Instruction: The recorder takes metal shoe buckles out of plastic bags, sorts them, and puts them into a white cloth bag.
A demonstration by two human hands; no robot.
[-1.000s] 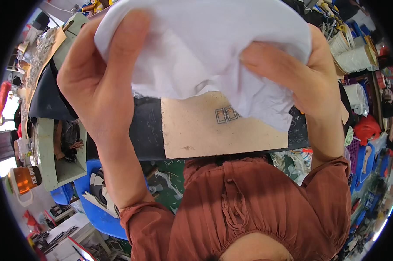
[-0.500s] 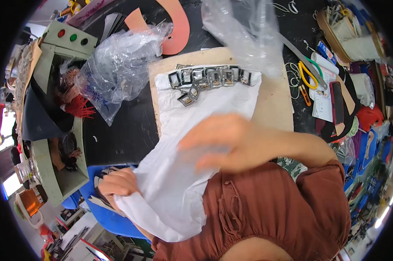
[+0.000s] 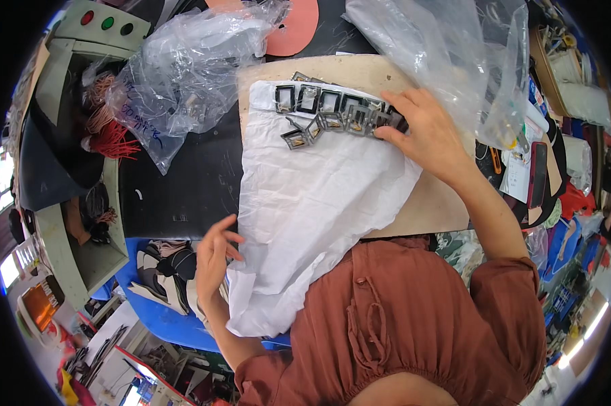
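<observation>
Several black rectangular buckles (image 3: 330, 101) with pale metallic parts lie in a row, some overlapping, along the far edge of a thin white sheet (image 3: 319, 189). A few more sit just below the row's left end. My right hand (image 3: 424, 128) is at the right end of the row, thumb and fingers closed around the buckles there and partly hiding them. My left hand (image 3: 216, 260) holds nothing; its fingers are apart beside the sheet's left edge. The sheet hangs over the near edge of a beige board (image 3: 437, 203) toward my lap.
Crumpled clear plastic bags (image 3: 197, 74) lie at the far left, and another clear bag (image 3: 440, 54) at the far right overlaps the board. A grey-green box (image 3: 109, 271) with coloured buttons stands left. A blue bin (image 3: 133, 271) sits near left; a phone (image 3: 537, 174) lies right.
My right hand has moved from above the sheet to the buckles at the far right. My left hand has let go of the sheet, which now spreads flatter and hangs down.
</observation>
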